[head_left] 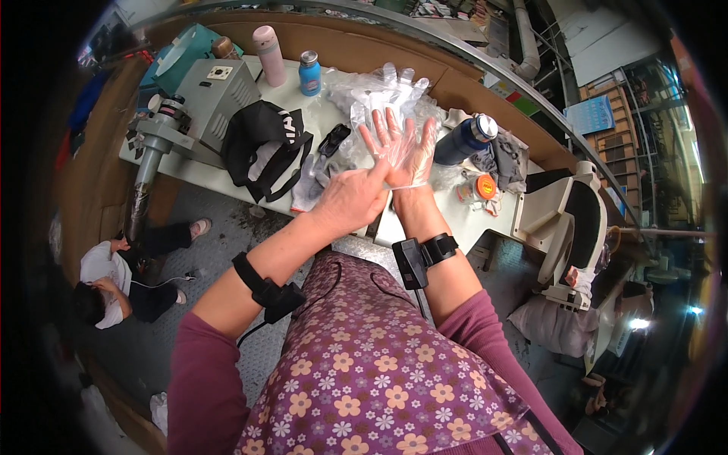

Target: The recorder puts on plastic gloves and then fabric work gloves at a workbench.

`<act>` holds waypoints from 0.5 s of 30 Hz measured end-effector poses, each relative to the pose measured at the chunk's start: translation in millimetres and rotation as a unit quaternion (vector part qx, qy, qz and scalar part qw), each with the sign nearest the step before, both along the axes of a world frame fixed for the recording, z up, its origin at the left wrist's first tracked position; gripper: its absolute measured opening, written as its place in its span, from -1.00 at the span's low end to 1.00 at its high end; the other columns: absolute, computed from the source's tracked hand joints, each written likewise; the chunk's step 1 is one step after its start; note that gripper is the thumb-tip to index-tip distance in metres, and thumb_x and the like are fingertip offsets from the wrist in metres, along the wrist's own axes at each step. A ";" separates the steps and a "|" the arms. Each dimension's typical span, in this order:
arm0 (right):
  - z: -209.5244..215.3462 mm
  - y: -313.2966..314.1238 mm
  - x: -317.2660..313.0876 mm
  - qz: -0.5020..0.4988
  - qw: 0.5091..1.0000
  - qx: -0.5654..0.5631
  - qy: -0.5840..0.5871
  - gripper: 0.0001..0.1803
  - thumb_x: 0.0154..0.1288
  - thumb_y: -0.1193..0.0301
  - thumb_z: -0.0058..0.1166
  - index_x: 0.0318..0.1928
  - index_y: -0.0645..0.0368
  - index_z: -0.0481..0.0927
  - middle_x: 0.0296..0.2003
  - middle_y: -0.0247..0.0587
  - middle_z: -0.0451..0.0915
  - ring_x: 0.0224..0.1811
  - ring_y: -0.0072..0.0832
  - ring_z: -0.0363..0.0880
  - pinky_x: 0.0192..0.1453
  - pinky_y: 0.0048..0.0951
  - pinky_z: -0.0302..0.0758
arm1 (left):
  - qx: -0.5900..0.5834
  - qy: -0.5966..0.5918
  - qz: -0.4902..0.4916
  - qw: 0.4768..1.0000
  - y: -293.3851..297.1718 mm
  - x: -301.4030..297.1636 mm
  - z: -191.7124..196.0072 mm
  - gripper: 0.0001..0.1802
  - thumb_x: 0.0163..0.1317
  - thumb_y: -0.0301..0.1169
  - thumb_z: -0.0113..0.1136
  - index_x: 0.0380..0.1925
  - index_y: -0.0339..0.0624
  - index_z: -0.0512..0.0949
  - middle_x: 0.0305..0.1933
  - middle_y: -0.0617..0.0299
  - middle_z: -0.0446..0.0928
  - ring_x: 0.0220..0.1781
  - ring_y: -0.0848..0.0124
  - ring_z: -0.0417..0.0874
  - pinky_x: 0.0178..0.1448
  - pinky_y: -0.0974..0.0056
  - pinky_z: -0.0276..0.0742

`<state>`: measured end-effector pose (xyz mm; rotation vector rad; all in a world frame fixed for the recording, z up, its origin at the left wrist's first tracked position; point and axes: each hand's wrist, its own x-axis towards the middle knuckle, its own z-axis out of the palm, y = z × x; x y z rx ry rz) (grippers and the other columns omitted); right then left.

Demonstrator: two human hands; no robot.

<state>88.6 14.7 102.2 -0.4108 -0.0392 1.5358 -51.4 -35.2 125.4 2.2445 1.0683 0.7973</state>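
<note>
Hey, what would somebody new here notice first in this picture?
Probably the purple flower-patterned apron across the lower middle. Above it, the open right hand wears a thin clear plastic glove, with the left hand at its cuff. A pale pink cylindrical bottle stands at the white table's back left.

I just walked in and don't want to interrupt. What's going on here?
Someone in a flowered apron has a clear glove on the right hand, fingers spread. The bare left hand grips at the glove's edge by the wrist; this picture doesn't show whether it is going on or coming off. Both hands are at the table, with crumpled plastic just beyond, a black bag to the left and a dark blue bottle to the right.
</note>
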 end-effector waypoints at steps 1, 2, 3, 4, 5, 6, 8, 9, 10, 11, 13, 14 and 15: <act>-0.6 -2.7 -2.7 -0.006 0.999 0.002 0.048 0.14 0.35 -0.32 0.02 0.61 -0.38 -0.48 0.64 -0.24 -0.16 0.62 0.02 0.01 0.48 0.45 0.17 | 0.021 0.041 0.031 0.998 1.9 -4.5 -7.3 -0.79 0.18 -0.42 0.21 -0.20 -0.13 0.45 -0.43 0.00 0.61 -0.32 -0.08 0.68 -0.23 -0.09 0.52; -2.0 -6.2 -4.2 -0.012 0.996 0.006 0.087 0.11 0.36 -0.33 -0.03 0.61 -0.41 -0.47 0.64 -0.27 -0.16 0.62 0.02 0.01 0.49 0.45 0.15 | -0.003 0.077 0.061 0.995 5.4 -6.8 -15.8 -0.82 0.11 -0.43 0.18 -0.29 -0.16 0.43 -0.39 -0.02 0.59 -0.27 -0.12 0.66 -0.20 -0.14 0.50; -3.8 -9.1 -5.1 -0.028 0.992 -0.012 0.121 0.08 0.37 -0.35 -0.08 0.61 -0.43 -0.47 0.64 -0.30 -0.16 0.62 0.02 0.01 0.51 0.45 0.12 | -0.030 0.098 0.079 0.992 5.8 -9.4 -25.2 -0.82 0.10 -0.43 0.18 -0.31 -0.17 0.43 -0.37 -0.03 0.59 -0.25 -0.13 0.65 -0.19 -0.14 0.50; -5.1 -10.9 -3.2 -0.026 0.989 -0.005 0.148 0.03 0.37 -0.41 -0.20 0.60 -0.48 -0.44 0.65 -0.39 -0.17 0.64 0.00 -0.04 0.53 0.47 0.04 | -0.030 0.097 0.101 0.990 6.1 -12.0 -34.4 -0.83 0.09 -0.42 0.19 -0.32 -0.18 0.43 -0.35 -0.03 0.58 -0.23 -0.13 0.64 -0.18 -0.15 0.50; -6.9 -12.5 -2.3 -0.026 0.987 0.010 0.159 0.03 0.37 -0.41 -0.20 0.61 -0.47 -0.43 0.65 -0.40 -0.17 0.65 -0.01 -0.06 0.53 0.48 0.03 | -0.030 0.097 0.120 0.987 5.7 -14.0 -42.5 -0.83 0.09 -0.42 0.19 -0.34 -0.18 0.44 -0.34 -0.04 0.57 -0.21 -0.14 0.64 -0.18 -0.15 0.50; -8.1 -13.4 1.1 -0.039 0.986 0.005 0.165 0.03 0.37 -0.42 -0.21 0.61 -0.47 -0.42 0.65 -0.41 -0.17 0.65 -0.02 -0.08 0.53 0.49 0.03 | -0.081 0.123 0.114 0.983 0.7 -14.7 -49.6 -0.82 0.12 -0.42 0.23 -0.38 -0.21 0.42 -0.35 0.00 0.52 -0.21 -0.03 0.66 -0.19 -0.07 0.52; -11.6 -15.1 7.3 -0.055 0.987 0.005 0.154 0.02 0.38 -0.41 -0.22 0.62 -0.43 -0.38 0.65 -0.45 -0.19 0.67 -0.06 -0.14 0.52 0.51 0.00 | -0.145 0.014 0.111 0.983 -12.5 -12.9 -59.0 -0.78 0.13 -0.42 0.28 -0.38 -0.23 0.41 -0.37 0.06 0.51 -0.24 0.07 0.67 -0.18 -0.01 0.53; -13.7 -15.7 10.2 -0.061 0.986 -0.021 0.155 0.01 0.38 -0.41 -0.22 0.62 -0.41 -0.36 0.65 -0.44 -0.17 0.67 -0.07 -0.13 0.52 0.51 0.00 | -0.198 -0.012 0.118 0.973 -18.9 -10.7 -60.9 -0.76 0.14 -0.42 0.31 -0.38 -0.24 0.40 -0.37 0.09 0.51 -0.25 0.12 0.67 -0.18 0.02 0.54; -16.8 -17.9 10.5 -0.063 0.986 -0.024 0.155 0.01 0.39 -0.40 -0.22 0.62 -0.39 -0.34 0.64 -0.42 -0.15 0.66 -0.07 -0.12 0.53 0.50 0.00 | -0.218 -0.068 0.115 0.967 -24.5 -7.1 -61.0 -0.72 0.17 -0.40 0.38 -0.28 -0.24 0.44 -0.24 0.15 0.53 -0.16 0.26 0.66 -0.07 0.16 0.59; -19.6 -19.5 12.1 -0.067 0.986 -0.035 0.152 0.00 0.39 -0.40 -0.23 0.63 -0.37 -0.32 0.64 -0.41 -0.13 0.66 -0.07 -0.11 0.53 0.49 0.01 | -0.178 -0.120 0.102 0.971 -28.0 -3.6 -59.9 -0.68 0.16 -0.37 0.41 -0.23 -0.23 0.45 -0.20 0.14 0.53 -0.14 0.24 0.66 -0.05 0.15 0.59; -26.2 -23.0 12.3 -0.052 0.980 0.014 0.191 -0.03 0.42 -0.38 -0.23 0.63 -0.32 -0.25 0.61 -0.34 0.00 0.62 -0.05 0.02 0.53 0.47 0.01 | -0.130 -0.180 0.112 0.969 -38.5 6.8 -57.0 -0.58 0.12 -0.31 0.46 -0.12 -0.21 0.47 -0.11 0.11 0.53 -0.09 0.20 0.66 0.00 0.15 0.61; -28.3 -22.7 14.7 -0.053 0.971 0.022 0.231 -0.04 0.42 -0.37 -0.24 0.63 -0.33 -0.25 0.60 -0.31 0.03 0.61 -0.04 0.05 0.53 0.49 0.00 | -0.124 -0.161 0.105 0.974 -36.6 6.9 -55.0 -0.55 0.19 -0.28 0.44 -0.02 -0.19 0.47 0.00 0.12 0.52 -0.03 0.18 0.66 0.03 0.14 0.63; -30.9 -23.3 14.2 -0.067 0.962 0.008 0.266 -0.05 0.42 -0.37 -0.25 0.63 -0.34 -0.24 0.59 -0.28 0.06 0.60 -0.02 0.08 0.52 0.51 -0.02 | -0.169 -0.174 0.121 0.963 -36.1 8.7 -54.0 -0.57 0.22 -0.31 0.42 -0.01 -0.20 0.47 0.02 0.13 0.51 0.02 0.20 0.64 0.08 0.14 0.61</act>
